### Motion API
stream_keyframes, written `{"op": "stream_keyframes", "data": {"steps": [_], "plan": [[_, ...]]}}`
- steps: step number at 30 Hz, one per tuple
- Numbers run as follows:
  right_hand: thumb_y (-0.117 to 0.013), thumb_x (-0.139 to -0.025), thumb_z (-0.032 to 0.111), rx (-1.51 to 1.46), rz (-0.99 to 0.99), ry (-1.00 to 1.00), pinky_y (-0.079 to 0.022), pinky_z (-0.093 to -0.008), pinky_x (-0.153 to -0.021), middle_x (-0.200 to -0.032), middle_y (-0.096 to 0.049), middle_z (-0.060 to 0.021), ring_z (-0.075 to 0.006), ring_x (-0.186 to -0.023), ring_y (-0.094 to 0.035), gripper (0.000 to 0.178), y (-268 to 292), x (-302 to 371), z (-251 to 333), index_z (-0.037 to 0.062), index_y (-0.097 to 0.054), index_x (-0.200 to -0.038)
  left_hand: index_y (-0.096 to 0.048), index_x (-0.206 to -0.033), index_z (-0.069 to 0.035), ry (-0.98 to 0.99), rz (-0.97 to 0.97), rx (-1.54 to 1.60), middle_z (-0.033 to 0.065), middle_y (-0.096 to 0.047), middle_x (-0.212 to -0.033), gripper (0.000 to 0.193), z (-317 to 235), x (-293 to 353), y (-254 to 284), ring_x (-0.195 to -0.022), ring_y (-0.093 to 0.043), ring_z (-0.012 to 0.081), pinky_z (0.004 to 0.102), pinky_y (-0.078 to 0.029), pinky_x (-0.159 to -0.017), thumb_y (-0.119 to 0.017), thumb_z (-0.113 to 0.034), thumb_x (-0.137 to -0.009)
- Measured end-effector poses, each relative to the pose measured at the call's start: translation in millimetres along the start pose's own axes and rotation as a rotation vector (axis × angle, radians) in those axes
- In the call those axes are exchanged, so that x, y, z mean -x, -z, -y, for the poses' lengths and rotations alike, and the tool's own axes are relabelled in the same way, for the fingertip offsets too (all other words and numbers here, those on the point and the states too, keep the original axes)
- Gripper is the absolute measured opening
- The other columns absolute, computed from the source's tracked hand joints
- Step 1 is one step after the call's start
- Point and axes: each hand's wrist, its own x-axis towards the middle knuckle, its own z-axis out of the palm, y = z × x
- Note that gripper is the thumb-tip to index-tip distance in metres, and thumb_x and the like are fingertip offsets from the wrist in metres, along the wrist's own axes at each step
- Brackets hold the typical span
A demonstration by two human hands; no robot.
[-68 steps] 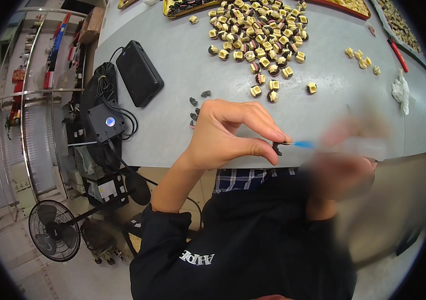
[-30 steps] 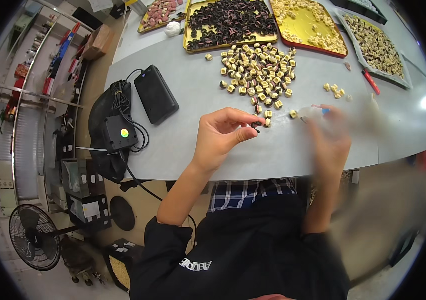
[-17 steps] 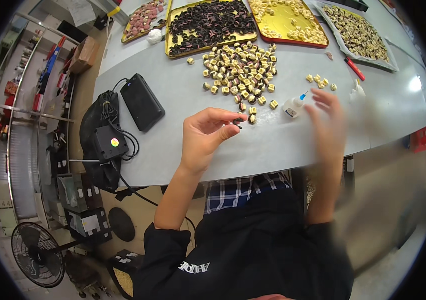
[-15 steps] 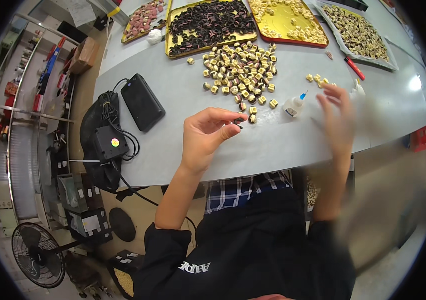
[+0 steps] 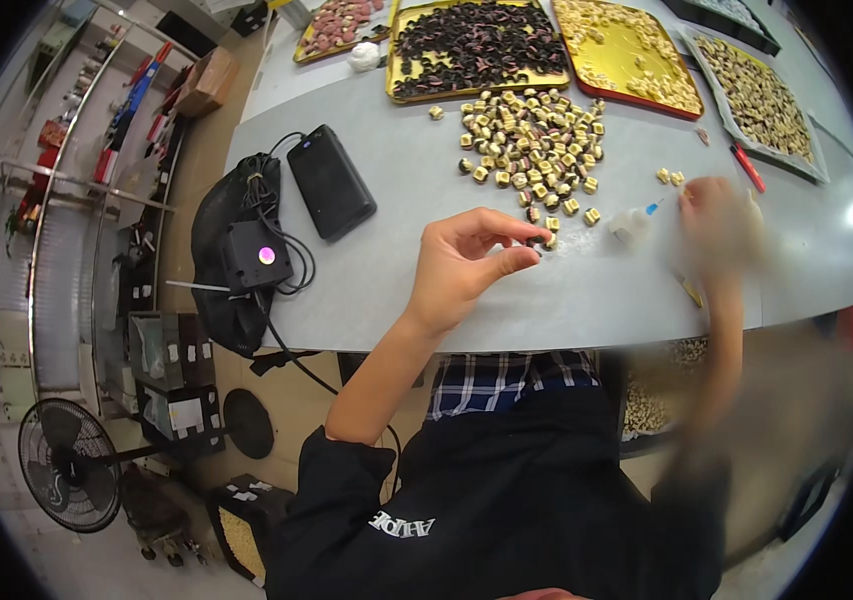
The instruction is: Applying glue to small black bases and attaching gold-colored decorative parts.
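Note:
My left hand (image 5: 467, 265) is raised over the front of the table, thumb and fingertips pinching a small black piece (image 5: 538, 245). Just beyond those fingertips lie a few cream-and-dark blocks, trailing off a larger pile of cream-and-dark small blocks (image 5: 537, 145). To the right, my right hand (image 5: 715, 215) is smeared by motion, so its fingers and anything in them cannot be made out. It is close to a few loose cream pieces (image 5: 670, 177). Between my hands stands a small clear squeeze bottle (image 5: 630, 227) with a blue needle tip.
Along the back are a yellow tray (image 5: 402, 95) of black and pink pieces, a red-rimmed tray (image 5: 647, 102) of cream pieces, and a lined tray (image 5: 815, 165) of finished-looking blocks. A red pen (image 5: 748, 167) lies right; a black power bank (image 5: 332, 185) and cables sit left.
The view has shifted, so the table things sit further right. My left hand keeps its pinch on the black piece. My right hand has moved, blurred, near the loose cream pieces.

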Motion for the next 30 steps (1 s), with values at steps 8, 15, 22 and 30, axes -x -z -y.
{"op": "stream_keyframes", "data": {"steps": [8,15,22,30], "plan": [[-0.056,-0.077,-0.009,-0.804,-0.223,-0.009,-0.049,-0.0257,-0.065,-0.090,-0.053,-0.0098,-0.0139,-0.077,-0.056,0.016,21.5,56.2,52.9,-0.0040,-0.053,-0.091,-0.063,-0.087,0.001,-0.057,0.085,0.022,0.0129,-0.065,-0.089,0.019,-0.6,-2.1,-2.6,-0.084,-0.060,0.0166,0.0288,-0.047,-0.077,-0.071,0.000,-0.070],[-0.057,-0.071,-0.016,-1.214,-0.181,0.040,-0.051,-0.0273,-0.066,-0.093,-0.051,-0.0145,-0.0189,-0.079,-0.057,0.033,-30.5,81.2,109.4,-0.0055,-0.051,-0.101,-0.062,-0.081,-0.001,-0.058,0.124,0.079,0.0135,-0.064,-0.080,0.018,-1.0,-0.6,-2.9,-0.082,-0.061,0.0231,0.0321,-0.047,-0.073,-0.073,-0.002,-0.067],[-0.061,-0.069,-0.016,-1.157,-0.203,0.098,-0.050,-0.0274,-0.070,-0.096,-0.051,-0.0150,-0.0186,-0.081,-0.057,0.034,-49.0,90.2,120.2,-0.0030,-0.054,-0.100,-0.063,-0.082,0.000,-0.033,0.108,0.093,0.0137,-0.063,-0.080,0.019,0.3,-0.6,-5.5,-0.082,-0.060,0.0223,0.0303,-0.047,-0.070,-0.073,-0.001,-0.066],[-0.063,-0.069,-0.014,-1.135,-0.291,0.133,-0.048,-0.0266,-0.073,-0.092,-0.054,-0.0130,-0.0182,-0.082,-0.056,0.027,-54.3,83.4,127.6,-0.0019,-0.056,-0.091,-0.064,-0.081,0.000,-0.012,0.113,0.065,0.0141,-0.064,-0.081,0.018,3.8,-0.9,-5.5,-0.082,-0.060,0.0219,0.0303,-0.049,-0.068,-0.073,-0.001,-0.066]]}}
